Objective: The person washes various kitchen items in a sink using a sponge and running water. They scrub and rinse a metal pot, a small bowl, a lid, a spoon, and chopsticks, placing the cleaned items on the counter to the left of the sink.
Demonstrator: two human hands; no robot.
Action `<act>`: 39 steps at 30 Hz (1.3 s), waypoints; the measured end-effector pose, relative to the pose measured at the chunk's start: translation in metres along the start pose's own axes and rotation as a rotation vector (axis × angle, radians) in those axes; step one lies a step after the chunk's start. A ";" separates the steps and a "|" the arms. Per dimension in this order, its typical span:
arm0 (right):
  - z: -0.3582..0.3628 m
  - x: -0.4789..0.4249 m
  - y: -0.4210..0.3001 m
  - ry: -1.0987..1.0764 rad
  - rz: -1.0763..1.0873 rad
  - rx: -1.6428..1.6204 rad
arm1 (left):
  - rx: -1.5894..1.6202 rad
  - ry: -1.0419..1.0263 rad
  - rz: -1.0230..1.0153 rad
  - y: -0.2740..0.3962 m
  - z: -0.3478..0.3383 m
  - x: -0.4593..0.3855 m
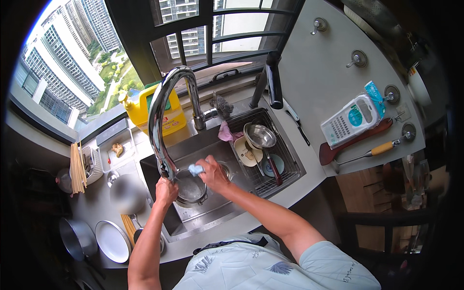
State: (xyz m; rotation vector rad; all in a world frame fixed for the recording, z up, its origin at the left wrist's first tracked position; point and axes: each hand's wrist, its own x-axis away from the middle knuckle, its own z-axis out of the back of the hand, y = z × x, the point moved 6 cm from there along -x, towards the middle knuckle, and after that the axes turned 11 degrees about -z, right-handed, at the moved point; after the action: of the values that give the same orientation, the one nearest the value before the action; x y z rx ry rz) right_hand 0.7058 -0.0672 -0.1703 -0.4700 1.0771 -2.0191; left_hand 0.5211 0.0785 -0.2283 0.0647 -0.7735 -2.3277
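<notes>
A round vessel (191, 187) with a shiny rim stands in the left part of the stainless steel sink (195, 217); its material is hard to make out. My left hand (166, 192) is closed at the vessel's left edge, just below the spout of the chrome faucet (156, 123). Pinched in the fingers of my right hand (216, 175) is a pale blue cloth or sponge (196, 169), above the vessel's far right rim. The sink drain (225, 170) shows partly behind this hand.
A wire dish rack (290, 174) in the sink's right side holds a metal bowl (262, 135), a bear-print dish (246, 152) and a dark-handled utensil (274, 170). Behind the faucet is a yellow jug (174, 114). Left counter: chopsticks (77, 168), white pan (112, 241), metal pot (77, 239).
</notes>
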 end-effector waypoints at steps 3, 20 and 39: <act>0.009 -0.019 0.007 0.092 -0.022 -0.014 | 0.376 -0.176 0.118 0.065 0.030 0.008; 0.077 0.070 0.018 0.141 -0.328 -0.157 | 1.117 -0.020 0.254 -0.007 -0.051 -0.013; 0.068 0.130 0.056 0.206 -0.311 0.046 | 1.288 0.006 0.233 -0.026 -0.064 0.017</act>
State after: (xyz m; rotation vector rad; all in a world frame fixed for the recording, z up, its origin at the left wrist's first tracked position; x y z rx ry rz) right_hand 0.6936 -0.2232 -0.1822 -0.4332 1.1328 -2.4032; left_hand 0.5088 0.0507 -0.2921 0.4972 -2.0006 -1.2798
